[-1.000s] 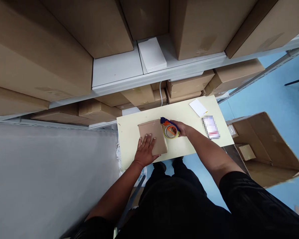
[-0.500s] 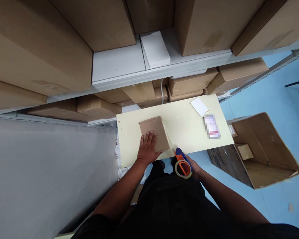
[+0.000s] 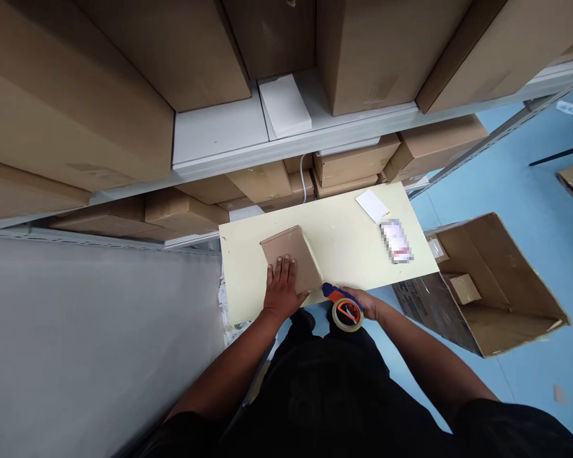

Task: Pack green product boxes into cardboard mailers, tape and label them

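Standing at the table [image 3: 353, 245], we're resting a cardboard box [image 3: 289, 243] nr its front edge, pressing the box top w/ our spread L hand [image 3: 282, 296]; our R hand [image 3: 367, 303] is gripping the tape dispenser [image 3: 339, 296], just beside the box's nr R corner.

Illumination is even and moderate, appearing to fall from above: the pale table [image 3: 348, 242] and the blue floor [image 3: 510, 184] read brightest, while the upper boxes [image 3: 210, 51], the space beneath the shelf [image 3: 219, 152] and the grey surface [image 3: 100, 331] at left remain dimmer, and the black shirt [image 3: 315, 401] loses nearly all fold detail. Wide-angle distortion stretches the boxes and tilts the shelf toward the frame edges. Focus is adequate at the small box [image 3: 293, 254] and tape dispenser [image 3: 334, 294], fine print on the large carton [image 3: 510, 286] is too soft to read, and coarse pixel blocks mask the phone [image 3: 396, 242].
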`<state>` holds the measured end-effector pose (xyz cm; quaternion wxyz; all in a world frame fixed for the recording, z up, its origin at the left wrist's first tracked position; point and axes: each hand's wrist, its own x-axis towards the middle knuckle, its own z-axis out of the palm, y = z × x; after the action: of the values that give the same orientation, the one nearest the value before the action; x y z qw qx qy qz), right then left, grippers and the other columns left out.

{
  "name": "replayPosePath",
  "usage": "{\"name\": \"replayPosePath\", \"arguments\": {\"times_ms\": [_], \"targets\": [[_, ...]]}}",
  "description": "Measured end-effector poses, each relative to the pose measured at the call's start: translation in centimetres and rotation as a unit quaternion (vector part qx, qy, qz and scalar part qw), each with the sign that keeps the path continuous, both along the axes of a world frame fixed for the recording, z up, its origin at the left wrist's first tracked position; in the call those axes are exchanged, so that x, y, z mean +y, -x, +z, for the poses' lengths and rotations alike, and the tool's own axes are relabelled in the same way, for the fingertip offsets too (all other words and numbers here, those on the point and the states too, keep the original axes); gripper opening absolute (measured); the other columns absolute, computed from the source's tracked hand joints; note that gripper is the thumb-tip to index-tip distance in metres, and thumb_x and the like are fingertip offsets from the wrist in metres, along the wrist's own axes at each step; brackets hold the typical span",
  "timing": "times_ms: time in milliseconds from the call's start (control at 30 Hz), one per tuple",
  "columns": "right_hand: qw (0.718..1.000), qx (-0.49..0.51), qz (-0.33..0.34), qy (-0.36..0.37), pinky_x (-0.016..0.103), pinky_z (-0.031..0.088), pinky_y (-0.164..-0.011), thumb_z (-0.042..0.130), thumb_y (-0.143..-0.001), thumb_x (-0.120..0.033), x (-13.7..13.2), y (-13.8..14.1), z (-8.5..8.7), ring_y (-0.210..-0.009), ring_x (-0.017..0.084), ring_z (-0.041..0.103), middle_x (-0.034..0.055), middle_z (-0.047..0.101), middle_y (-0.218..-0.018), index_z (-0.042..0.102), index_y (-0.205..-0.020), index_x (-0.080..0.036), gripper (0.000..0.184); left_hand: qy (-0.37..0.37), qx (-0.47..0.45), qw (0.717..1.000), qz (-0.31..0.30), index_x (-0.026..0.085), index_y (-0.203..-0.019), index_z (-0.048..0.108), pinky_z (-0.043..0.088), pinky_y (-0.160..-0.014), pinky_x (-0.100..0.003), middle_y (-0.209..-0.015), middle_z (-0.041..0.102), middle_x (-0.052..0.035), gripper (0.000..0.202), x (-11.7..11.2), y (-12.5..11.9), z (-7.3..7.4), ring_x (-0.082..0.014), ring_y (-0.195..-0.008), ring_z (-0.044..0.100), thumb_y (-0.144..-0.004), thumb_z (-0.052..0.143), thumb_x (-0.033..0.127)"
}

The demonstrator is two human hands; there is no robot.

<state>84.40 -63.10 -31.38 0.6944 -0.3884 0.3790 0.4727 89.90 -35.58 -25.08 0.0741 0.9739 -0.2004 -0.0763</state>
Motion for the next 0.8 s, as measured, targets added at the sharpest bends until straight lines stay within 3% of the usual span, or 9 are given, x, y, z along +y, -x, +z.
{"name": "replayPosePath", "arguments": {"times_ms": [133,267,467,667,800], "targets": [[0.994,0.014,0.095,0.047,0.032,0.052,-0.063,0.070,-0.089,-0.056,-1.3,-2.7,2.0,-0.059,0.019,0.063,0.0049,0.070,-0.067,0.070,-0.086,-0.018,0.038,-0.001,-0.001,1.000,0.006,0.007,-0.163,0.019,0.002,-0.128,-0.060,-0.170,0.018,-0.0211,0.104,0.0,0.0,-0.1,-0.0384,-0.159,0.009,-0.088,0.060,0.066],[0.990,0.000,0.112,0.089,0.032,0.051,-0.063,0.060,-0.096,-0.056,-1.0,-2.7,4.0,-0.060,0.019,0.062,0.0058,0.069,-0.064,0.073,-0.082,-0.017,0.043,0.002,0.005,1.000,0.014,0.009,-0.164,0.019,0.003,-0.128,-0.060,-0.170,0.020,-0.0206,0.101,-0.2,0.1,-0.1,-0.0388,-0.159,0.009,-0.088,0.061,0.061],[0.970,-0.034,0.195,0.139,0.028,0.048,-0.059,0.052,-0.099,-0.057,-1.2,-3.1,3.9,-0.059,0.017,0.062,0.0053,0.073,-0.072,0.074,-0.088,-0.018,0.047,0.009,0.004,1.000,0.010,0.008,-0.163,0.021,0.003,-0.128,-0.060,-0.170,0.020,-0.0209,0.103,-0.1,0.1,-0.1,-0.0386,-0.159,0.009,-0.087,0.063,0.063],[0.924,-0.074,0.326,0.186,0.028,0.048,-0.055,0.058,-0.093,-0.061,-2.4,-7.5,3.2,-0.055,0.017,0.062,0.0058,0.073,-0.070,0.074,-0.082,-0.017,0.048,0.010,0.007,1.000,0.008,0.008,-0.163,0.024,0.003,-0.128,-0.060,-0.170,0.021,-0.0203,0.098,0.2,0.0,-0.3,-0.0378,-0.159,0.009,-0.088,0.062,0.060],[0.869,-0.125,0.425,0.222,0.031,0.051,-0.062,0.069,-0.083,-0.064,-1.6,-10.0,3.7,-0.060,0.021,0.066,0.0082,0.072,-0.068,0.075,-0.076,-0.015,0.050,0.012,0.004,1.000,0.006,0.008,-0.162,0.024,0.002,-0.128,-0.060,-0.170,0.021,-0.0203,0.099,-0.1,0.0,-0.4,-0.0380,-0.159,0.009,-0.088,0.062,0.061]]}}
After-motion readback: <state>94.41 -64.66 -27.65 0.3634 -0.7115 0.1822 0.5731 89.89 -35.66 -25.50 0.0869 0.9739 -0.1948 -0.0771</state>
